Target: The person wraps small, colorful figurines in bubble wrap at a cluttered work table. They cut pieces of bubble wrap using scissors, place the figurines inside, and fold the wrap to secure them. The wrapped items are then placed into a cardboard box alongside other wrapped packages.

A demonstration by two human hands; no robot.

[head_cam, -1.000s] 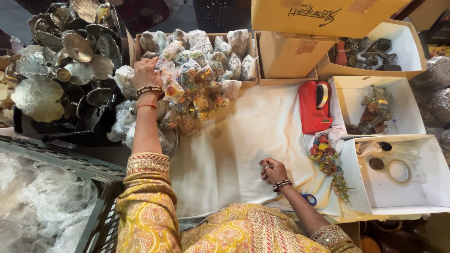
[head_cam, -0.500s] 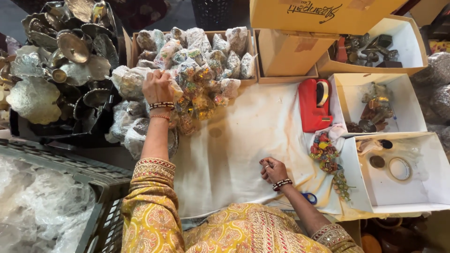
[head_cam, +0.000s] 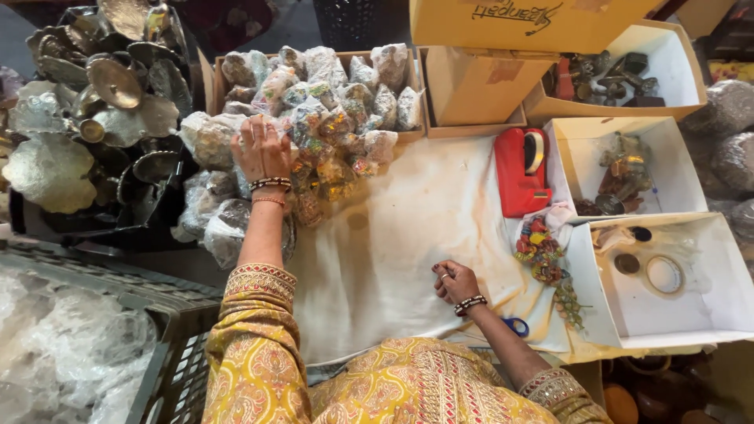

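1. Left hand [head_cam: 261,151] stretched far forward, fingers spread flat on pile of plastic-wrapped packets [head_cam: 330,133]; whether it grips one, can't tell.
2. Pile lies ahead-left of her, spilling from cardboard box [head_cam: 408,135] onto white cloth [head_cam: 408,228].
3. Right hand [head_cam: 455,283] loosely curled, empty, resting on cloth near her body, well apart from pile.
4. Left is nearer.

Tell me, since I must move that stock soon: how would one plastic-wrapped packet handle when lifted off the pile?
Each wrapped packet looks small, probably light. Its crinkly clear film may feel slippery. The heap under the left hand is loosely mounded, so neighbouring packets could tumble.
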